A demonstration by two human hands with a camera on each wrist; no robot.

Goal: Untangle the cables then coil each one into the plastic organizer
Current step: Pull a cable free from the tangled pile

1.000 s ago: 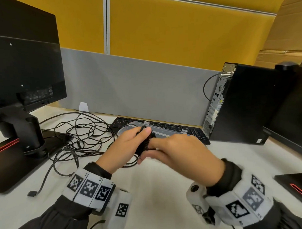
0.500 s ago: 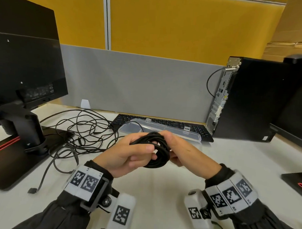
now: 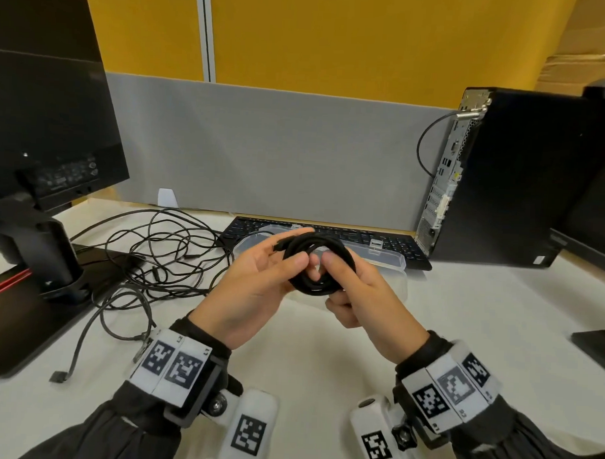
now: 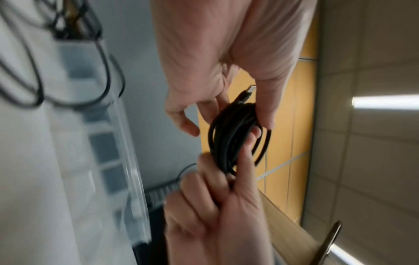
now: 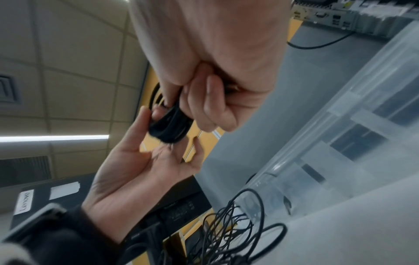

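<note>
Holding the coiled cable (image 3: 315,264) in the air, the left hand (image 3: 254,289) and the right hand (image 3: 364,293) both pinch it, with the plastic organizer (image 3: 389,258) just behind at twelve o'clock.

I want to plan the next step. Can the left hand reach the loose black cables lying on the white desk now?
Probably not yet. The left hand has its grip on the coiled black cable, shared with the right hand. The path to the loose black cables looks free.
</note>
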